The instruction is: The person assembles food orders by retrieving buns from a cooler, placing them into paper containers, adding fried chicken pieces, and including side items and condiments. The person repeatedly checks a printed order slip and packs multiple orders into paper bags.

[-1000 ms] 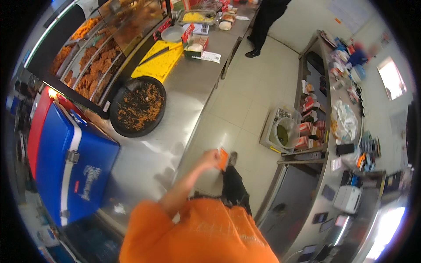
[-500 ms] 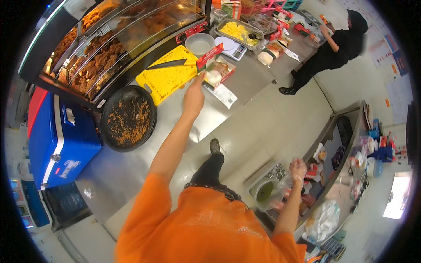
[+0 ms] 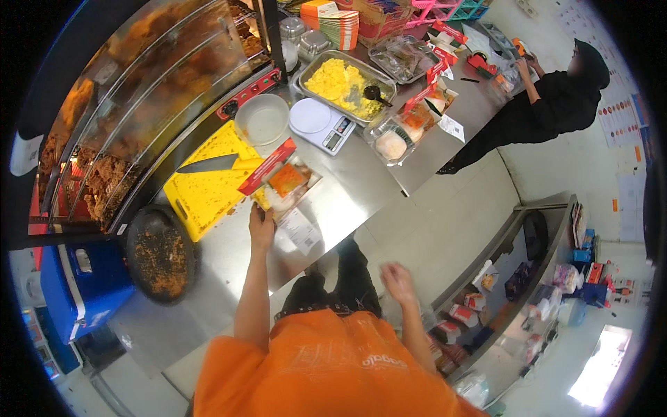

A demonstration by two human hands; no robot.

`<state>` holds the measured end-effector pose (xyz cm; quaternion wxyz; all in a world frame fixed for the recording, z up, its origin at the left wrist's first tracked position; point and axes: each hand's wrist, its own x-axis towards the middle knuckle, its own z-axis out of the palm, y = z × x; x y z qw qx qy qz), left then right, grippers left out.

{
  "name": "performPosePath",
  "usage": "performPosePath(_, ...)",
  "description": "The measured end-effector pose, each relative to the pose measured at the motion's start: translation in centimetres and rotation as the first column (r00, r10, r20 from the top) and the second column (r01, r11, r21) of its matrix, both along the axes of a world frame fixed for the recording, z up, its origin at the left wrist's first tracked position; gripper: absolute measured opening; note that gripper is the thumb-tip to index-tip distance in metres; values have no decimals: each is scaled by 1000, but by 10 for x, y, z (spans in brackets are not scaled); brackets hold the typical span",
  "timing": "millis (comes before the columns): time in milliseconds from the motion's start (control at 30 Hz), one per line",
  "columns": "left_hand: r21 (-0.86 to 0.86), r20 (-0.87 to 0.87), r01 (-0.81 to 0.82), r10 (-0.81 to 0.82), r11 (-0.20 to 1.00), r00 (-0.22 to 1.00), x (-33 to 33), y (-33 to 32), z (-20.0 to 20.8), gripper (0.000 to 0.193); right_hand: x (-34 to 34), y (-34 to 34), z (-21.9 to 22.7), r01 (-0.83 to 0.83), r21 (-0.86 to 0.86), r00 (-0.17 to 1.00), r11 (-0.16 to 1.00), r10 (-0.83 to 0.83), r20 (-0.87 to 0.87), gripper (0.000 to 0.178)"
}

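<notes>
A cardboard meal box (image 3: 308, 182) with a raised red lid flap stands on the steel counter. White food and an orange-red piece show inside it, and a white paper slip (image 3: 299, 231) hangs from its near side. My left hand (image 3: 261, 229) pinches the box's near left corner. My right hand (image 3: 397, 281) is in the air beyond the counter's edge, touching nothing I can see; its fingers are smeared by motion. Beside the box is a yellow cutting board (image 3: 201, 198) with a knife (image 3: 208, 165) lying on it.
Behind the box are a round plastic bowl (image 3: 262, 119), a kitchen scale (image 3: 321, 125) and a tray of yellow food (image 3: 337, 83). A black pan (image 3: 161, 254) and a blue cooler (image 3: 87, 288) are left. A person in black (image 3: 549, 115) works far right; a shelf unit (image 3: 511, 257) stands right.
My right hand has come from over the green-liquid container at the right toward the counter. My body has turned toward the counter. My left hand is still at the box, where an orange-red piece now shows.
</notes>
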<state>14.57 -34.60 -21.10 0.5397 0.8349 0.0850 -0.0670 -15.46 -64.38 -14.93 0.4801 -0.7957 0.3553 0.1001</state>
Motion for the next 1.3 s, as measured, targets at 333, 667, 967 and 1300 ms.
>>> performPosePath(333,217,47,56,-67,975,997,16,-78,3,56,234,-102,12,-132,-346,836,929,292,465,27)
performPosePath(667,318,-152,-109,164,942,975,-23,-71,-21,65,293,-172,-44,-62,-198,996,978,49,-72,31)
performPosePath(967,78,32,-182,180,980,983,-18,-59,47,48,265,-158,-114,150,520,922,841,-309,233,21)
performPosePath(1300,-149,795,-626,469,765,384,147,253,359,65,265,-100,-35,395,488,716,778,-594,367,24)
